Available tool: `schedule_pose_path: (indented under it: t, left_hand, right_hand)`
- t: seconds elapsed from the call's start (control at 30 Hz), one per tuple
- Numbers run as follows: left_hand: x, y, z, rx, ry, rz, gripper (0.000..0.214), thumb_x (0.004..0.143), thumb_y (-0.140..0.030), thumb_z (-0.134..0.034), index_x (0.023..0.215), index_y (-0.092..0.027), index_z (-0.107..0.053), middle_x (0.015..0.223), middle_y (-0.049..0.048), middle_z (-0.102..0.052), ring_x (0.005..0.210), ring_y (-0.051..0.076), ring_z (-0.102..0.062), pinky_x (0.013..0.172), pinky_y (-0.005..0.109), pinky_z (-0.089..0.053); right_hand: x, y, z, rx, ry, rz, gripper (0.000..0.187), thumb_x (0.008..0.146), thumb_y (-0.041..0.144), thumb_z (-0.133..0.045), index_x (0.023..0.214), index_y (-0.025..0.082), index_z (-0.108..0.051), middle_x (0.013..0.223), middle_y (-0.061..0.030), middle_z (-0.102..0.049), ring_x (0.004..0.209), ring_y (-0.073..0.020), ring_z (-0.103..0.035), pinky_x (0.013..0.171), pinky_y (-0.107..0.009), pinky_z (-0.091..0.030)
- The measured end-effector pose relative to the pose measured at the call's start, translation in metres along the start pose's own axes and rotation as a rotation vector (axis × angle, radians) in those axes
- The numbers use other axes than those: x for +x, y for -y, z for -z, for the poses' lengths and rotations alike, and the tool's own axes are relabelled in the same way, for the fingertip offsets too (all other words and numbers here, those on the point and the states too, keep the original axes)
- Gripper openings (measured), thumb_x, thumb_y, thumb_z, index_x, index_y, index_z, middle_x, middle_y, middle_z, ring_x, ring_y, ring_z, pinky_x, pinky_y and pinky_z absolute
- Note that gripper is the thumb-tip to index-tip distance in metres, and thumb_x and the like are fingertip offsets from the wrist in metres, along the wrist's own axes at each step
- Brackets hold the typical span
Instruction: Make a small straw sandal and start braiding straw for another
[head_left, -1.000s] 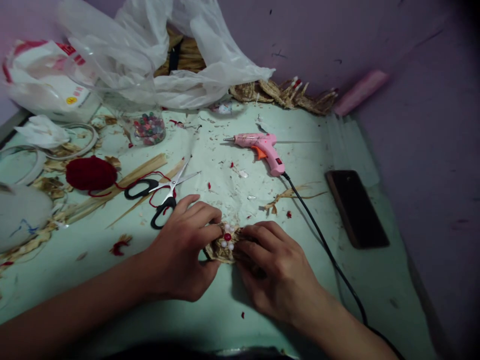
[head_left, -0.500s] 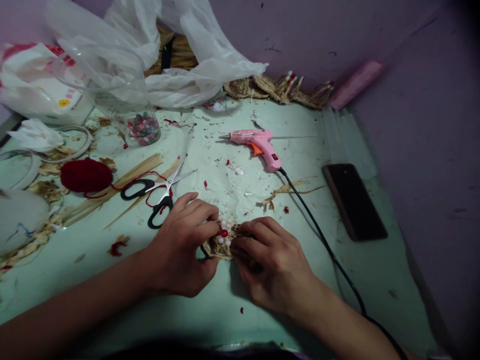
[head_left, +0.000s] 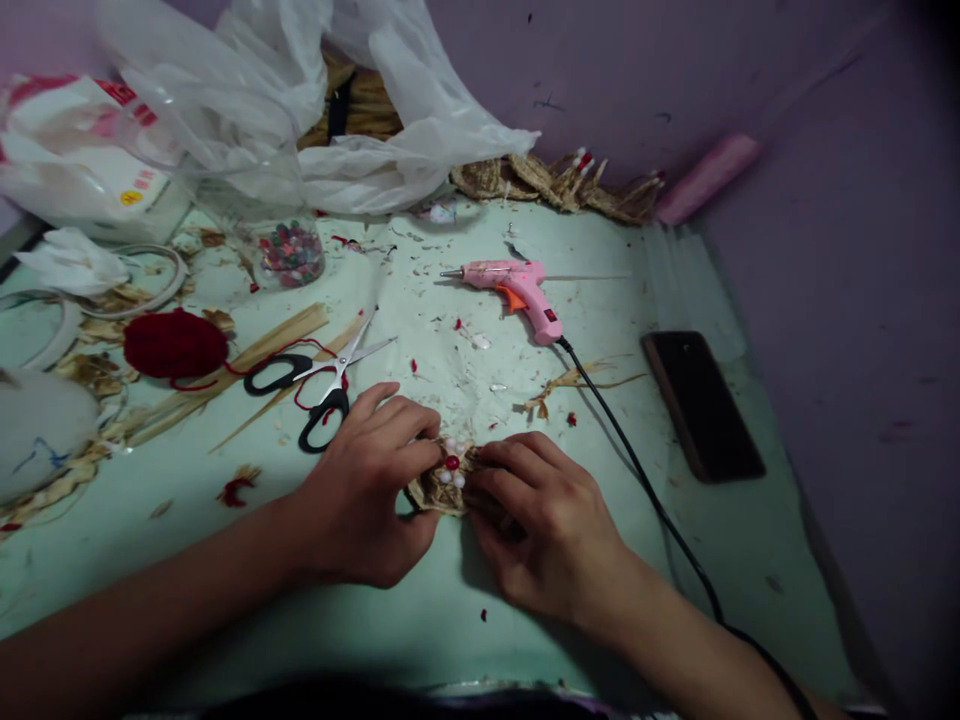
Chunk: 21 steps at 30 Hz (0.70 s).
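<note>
A small woven straw ornament with white beads and one red bead on top lies on the pale green table. My left hand grips its left side, fingers curled and pinched on it. On the other side my right hand presses and pinches its right edge with bent fingers. Both hands rest on the table near its front edge.
Black-handled scissors with red thread lie just beyond my left hand. A pink glue gun with a black cord lies behind. A dark phone is at right. Red yarn, a bead jar, straw strips, plastic bags sit left and back.
Both hands keep hold of the straw ornament in nearly the same spot; only the camera view has shifted slightly.
</note>
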<state>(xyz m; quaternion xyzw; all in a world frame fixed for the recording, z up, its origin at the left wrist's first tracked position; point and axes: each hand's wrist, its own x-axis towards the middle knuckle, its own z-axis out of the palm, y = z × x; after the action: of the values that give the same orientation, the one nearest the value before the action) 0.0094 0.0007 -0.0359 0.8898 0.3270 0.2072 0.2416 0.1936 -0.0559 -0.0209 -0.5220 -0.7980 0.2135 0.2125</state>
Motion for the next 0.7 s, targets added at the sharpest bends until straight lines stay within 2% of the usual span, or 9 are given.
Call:
schedule_pose_path:
  t: [0.13, 0.33, 0.4, 0.47, 0.57, 0.63, 0.7]
  left_hand:
    - [0.000, -0.001, 0.002, 0.006, 0.016, 0.003, 0.016, 0.058, -0.018, -0.061, 0.072, -0.017, -0.054, 0.088, 0.0057, -0.054, 0.087, 0.020, -0.050, 0.102, 0.048, -0.025]
    - [0.001, -0.001, 0.004, 0.063, 0.034, -0.023, 0.017, 0.060, -0.018, -0.059, 0.075, -0.015, -0.055, 0.089, 0.0075, -0.056, 0.086, 0.021, -0.052, 0.101, 0.047, -0.027]
    - [0.000, -0.001, 0.004, 0.091, 0.037, -0.051, 0.020, 0.060, -0.020, -0.059, 0.079, -0.014, -0.056, 0.092, 0.0088, -0.058, 0.088, 0.022, -0.053, 0.100, 0.047, -0.026]
    - [-0.003, -0.001, 0.004, 0.101, 0.039, -0.070, 0.026, 0.061, -0.021, -0.059, 0.086, -0.013, -0.057, 0.098, 0.0099, -0.059, 0.092, 0.023, -0.054, 0.101, 0.048, -0.025]
    - [-0.006, 0.001, 0.006, 0.100, 0.019, -0.087, 0.033, 0.062, -0.018, -0.057, 0.096, -0.013, -0.057, 0.106, 0.0108, -0.060, 0.100, 0.025, -0.053, 0.102, 0.050, -0.023]
    - [-0.007, 0.004, 0.012, 0.112, -0.013, -0.119, 0.041, 0.063, -0.014, -0.055, 0.104, -0.014, -0.055, 0.113, 0.0114, -0.058, 0.108, 0.026, -0.050, 0.102, 0.051, -0.023]
    - [-0.006, 0.006, 0.020, 0.136, -0.077, -0.113, 0.049, 0.063, -0.015, -0.053, 0.112, -0.014, -0.053, 0.122, 0.0122, -0.054, 0.115, 0.027, -0.045, 0.102, 0.049, -0.025]
  right_hand:
    - [0.003, 0.001, 0.001, -0.007, -0.009, 0.005, 0.021, 0.065, 0.009, -0.055, 0.083, 0.013, -0.066, 0.084, -0.0088, -0.063, 0.081, -0.0227, -0.051, 0.070, -0.034, -0.047]
    - [0.002, -0.002, -0.001, -0.042, 0.032, -0.001, 0.019, 0.064, 0.009, -0.057, 0.081, 0.015, -0.063, 0.084, -0.0076, -0.063, 0.082, -0.0220, -0.051, 0.073, -0.034, -0.045]
    - [-0.001, -0.001, 0.003, -0.040, 0.067, -0.007, 0.020, 0.066, 0.013, -0.060, 0.086, 0.015, -0.061, 0.090, -0.0084, -0.062, 0.086, -0.0229, -0.051, 0.075, -0.036, -0.045]
    - [-0.007, 0.001, 0.010, 0.020, 0.061, -0.065, 0.029, 0.068, 0.022, -0.066, 0.095, 0.016, -0.057, 0.096, -0.0093, -0.061, 0.087, -0.0233, -0.053, 0.076, -0.037, -0.045]
    - [-0.015, -0.002, 0.021, 0.272, -0.125, -0.209, 0.045, 0.068, 0.037, -0.069, 0.105, 0.019, -0.049, 0.102, -0.0095, -0.060, 0.091, -0.0231, -0.056, 0.079, -0.037, -0.045]
    - [-0.017, -0.011, 0.024, 0.431, -0.276, -0.301, 0.036, 0.076, 0.040, -0.060, 0.103, 0.020, -0.049, 0.105, -0.0093, -0.060, 0.094, -0.0219, -0.057, 0.082, -0.037, -0.045]
    - [-0.018, -0.023, 0.021, 0.460, -0.307, -0.391, 0.024, 0.080, 0.035, -0.051, 0.099, 0.020, -0.053, 0.102, -0.0088, -0.062, 0.090, -0.0203, -0.059, 0.079, -0.036, -0.046]
